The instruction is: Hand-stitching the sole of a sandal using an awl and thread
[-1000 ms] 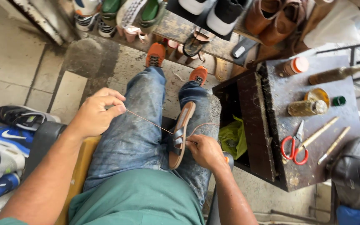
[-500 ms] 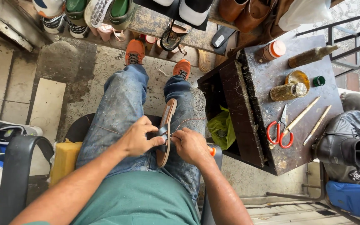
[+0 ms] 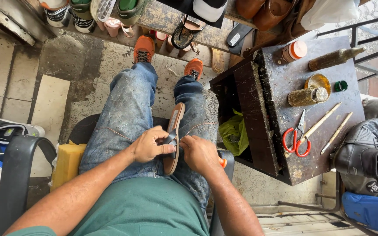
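Observation:
A flat brown sandal (image 3: 175,126) stands on its edge between my knees, resting on my jeans. My left hand (image 3: 148,144) pinches the sandal's dark strap from the left side. My right hand (image 3: 201,152) presses against the sandal from the right, fingers closed; an orange tool handle (image 3: 222,162) pokes out behind it. A thin thread (image 3: 110,131) runs from the sandal leftward across my left thigh, and another loop of thread (image 3: 200,126) lies over my right knee.
A dark worn workbench (image 3: 281,131) stands to my right with red-handled scissors (image 3: 295,140), bottles, a jar and thin sticks. A green bag (image 3: 235,133) lies in its lower part. Shoes line the shelf ahead and lie at left; a black boot (image 3: 362,153) sits at right.
My left hand had pulled the thread out to the left, then came back to the sandal. Both hands now hold the sandal close together on my lap.

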